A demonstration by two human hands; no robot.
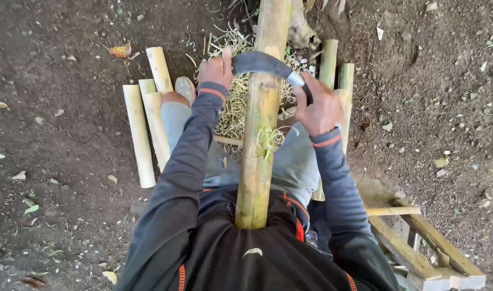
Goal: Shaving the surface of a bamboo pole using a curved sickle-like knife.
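Looking down from the head camera, I saw a thick bamboo pole (261,116) running along the twelve-to-six line of the picture, its near end braced against the person's dark jacket at six o'clock and its far end passing out of view at twelve. A curved dark blade (261,63) lay crosswise over the pole, at a right angle to its long axis, near twelve o'clock.

The left hand (216,70), at eleven o'clock, had its fingers curled down over the blade's far tip, pressing on it. The right hand (321,108), at one o'clock, was wrapped in a closed fist around the handle (303,86), where a pale metal collar showed. Both hands sat about equally near the pole, one on each side, touching the blade rather than the bamboo itself. The pole lay between them, directly under the blade's middle.

Pale shavings (233,105) were heaped on the soil beneath the pole. Cut bamboo lengths (146,126) lay side by side at ten o'clock, and a few more (335,75) stood at one o'clock. A rough wooden frame (419,248) sat at four o'clock. One foot (184,87) showed just beside the left hand.

I saw no packages, labels or signs on the ground; the jacket bore only a small pale emblem and orange trim.
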